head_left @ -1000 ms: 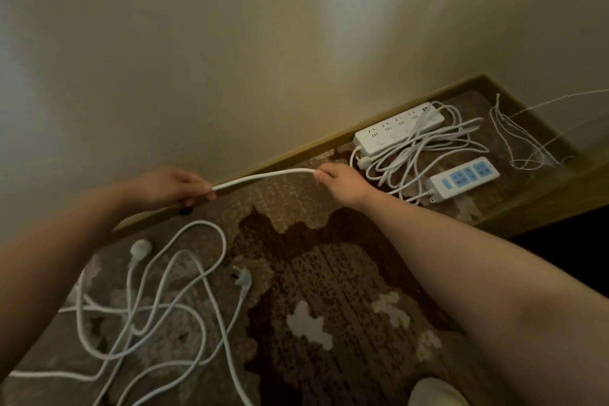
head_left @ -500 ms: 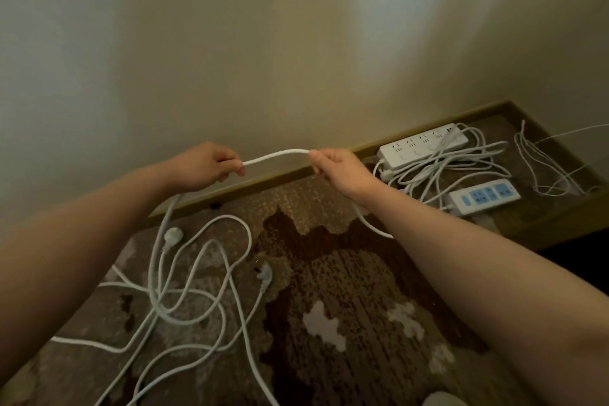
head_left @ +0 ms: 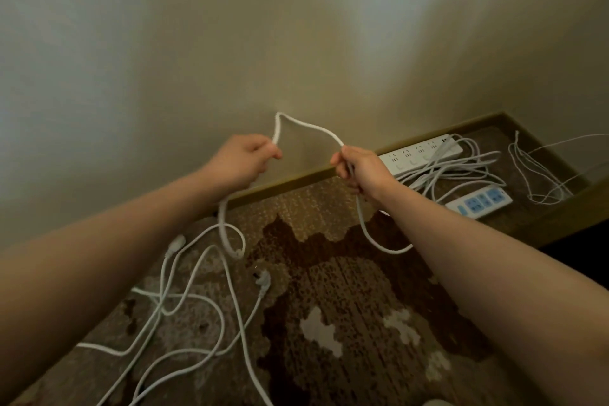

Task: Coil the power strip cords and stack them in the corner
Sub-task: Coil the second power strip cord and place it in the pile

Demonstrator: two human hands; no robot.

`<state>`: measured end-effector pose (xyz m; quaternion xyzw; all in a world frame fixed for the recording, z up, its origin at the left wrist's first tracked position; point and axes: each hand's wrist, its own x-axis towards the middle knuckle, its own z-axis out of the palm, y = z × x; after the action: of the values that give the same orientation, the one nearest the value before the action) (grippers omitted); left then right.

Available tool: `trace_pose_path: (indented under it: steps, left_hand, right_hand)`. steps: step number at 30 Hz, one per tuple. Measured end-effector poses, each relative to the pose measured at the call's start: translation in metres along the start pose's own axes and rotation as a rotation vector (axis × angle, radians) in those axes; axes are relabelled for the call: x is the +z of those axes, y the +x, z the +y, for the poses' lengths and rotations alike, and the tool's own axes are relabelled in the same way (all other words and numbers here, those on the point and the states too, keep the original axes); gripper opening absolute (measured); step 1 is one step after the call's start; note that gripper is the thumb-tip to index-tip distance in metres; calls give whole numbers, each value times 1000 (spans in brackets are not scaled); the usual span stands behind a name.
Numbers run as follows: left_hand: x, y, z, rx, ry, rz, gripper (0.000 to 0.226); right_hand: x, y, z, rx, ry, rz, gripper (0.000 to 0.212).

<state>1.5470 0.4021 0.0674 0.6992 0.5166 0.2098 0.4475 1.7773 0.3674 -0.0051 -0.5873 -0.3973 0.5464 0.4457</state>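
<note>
A white power cord (head_left: pixel 306 124) arches between my two hands in front of the wall. My left hand (head_left: pixel 242 158) grips one side of the arch and my right hand (head_left: pixel 361 168) grips the other. From each hand the cord hangs down in a loop toward the carpet. Loose white cord (head_left: pixel 197 303) with two plugs (head_left: pixel 263 278) sprawls on the carpet at lower left. A white power strip (head_left: pixel 420 155) and a blue-socket power strip (head_left: pixel 479 201) lie with tangled cord in the right corner.
A thin white wire bundle (head_left: pixel 534 175) lies at the far right by the baseboard (head_left: pixel 290 180). The floor is brown patterned carpet (head_left: pixel 346 306). A beige wall fills the upper view. Something pale shows at the bottom edge (head_left: pixel 435 402).
Both hands have risen and come closer together, bending the once straight stretch of cord into an upward arch. More cord has lifted off the carpet under each hand.
</note>
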Motion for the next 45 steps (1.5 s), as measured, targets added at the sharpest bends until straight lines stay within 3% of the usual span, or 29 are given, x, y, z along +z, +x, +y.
trace_pose_path:
  steps: [4,8,11,15,19,26,30,35,39,42,45]
  left_hand:
    - [55,3,3,133,376,30,27]
    - [77,15,10,191,441,-26,22]
    - [88,21,12,135,460,-119,23]
    - [95,29,14,43,323,-129,41]
    - [104,32,18,-26,142,-167,34]
    - [102,9,2,-145,-204,-363,31]
    - [101,-6,-26,-194,-320,-527,30]
    - [97,-11,-55,-76,-40,-604,30]
    - [93,-3,-59,-100,87,-643,32]
    - [90,7,-46,-155,67,-603,40]
    - [85,17,-37,-214,168,-660,44]
  right_hand:
    - [-9,1,9,32,49,-72,44]
    - [-13,2,12,47,54,-56,49]
    - [-12,4,9,51,86,-33,50]
    - [-11,4,5,8,19,-31,38]
    - [-12,4,6,-19,19,10,21]
    - [-17,11,2,-36,22,125,33]
    - [-23,11,-3,-1,224,140,31]
    - [-26,8,-6,12,296,195,30]
    - [-23,9,-4,-6,163,234,36]
    - [-25,9,-2,-3,148,165,44]
    - [-25,8,3,-1,143,114,39]
